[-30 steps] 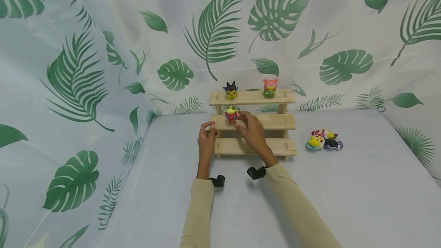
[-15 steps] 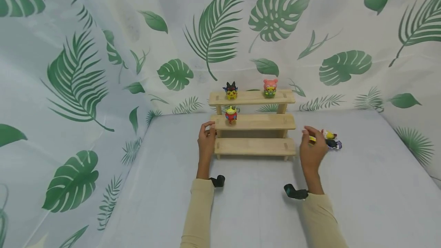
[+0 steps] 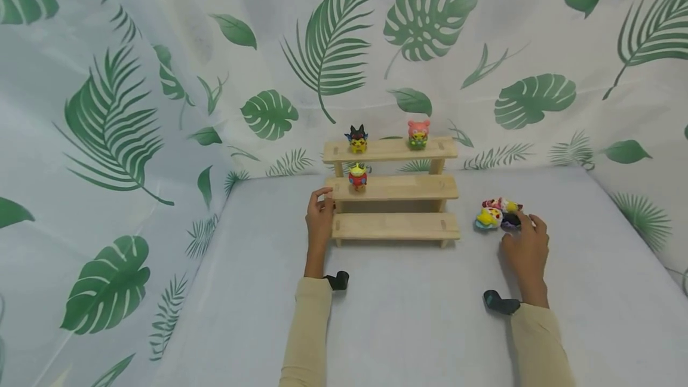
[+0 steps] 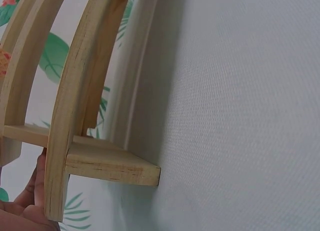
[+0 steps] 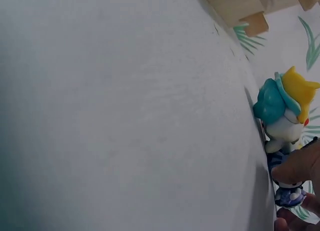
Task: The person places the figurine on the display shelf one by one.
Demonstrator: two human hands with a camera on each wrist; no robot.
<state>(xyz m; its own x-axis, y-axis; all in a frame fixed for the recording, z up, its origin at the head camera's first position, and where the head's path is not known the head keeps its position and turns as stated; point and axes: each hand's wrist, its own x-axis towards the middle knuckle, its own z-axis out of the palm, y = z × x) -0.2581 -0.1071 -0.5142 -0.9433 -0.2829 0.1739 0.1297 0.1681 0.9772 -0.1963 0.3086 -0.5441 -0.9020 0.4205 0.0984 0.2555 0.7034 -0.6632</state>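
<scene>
Gripping rack (image 3: 398, 227) by left end, mid-frame, with left hand (image 3: 319, 217), probably to steady it; pinching dark figure (image 3: 509, 221), at right of frame, with right hand (image 3: 529, 249), apparently for a sure hold.

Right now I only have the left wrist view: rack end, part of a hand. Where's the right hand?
Observer: The right hand is right of the wooden rack, thumb against a dark figure.
Operator: Anything beside that figure?
Observer: A yellow-and-teal figure lies to its left in the head view.
Operator: How many figures stand on the rack?
Observer: Three: a black-eared figure and a pink figure on the top shelf, a red figure on the middle shelf.
</scene>
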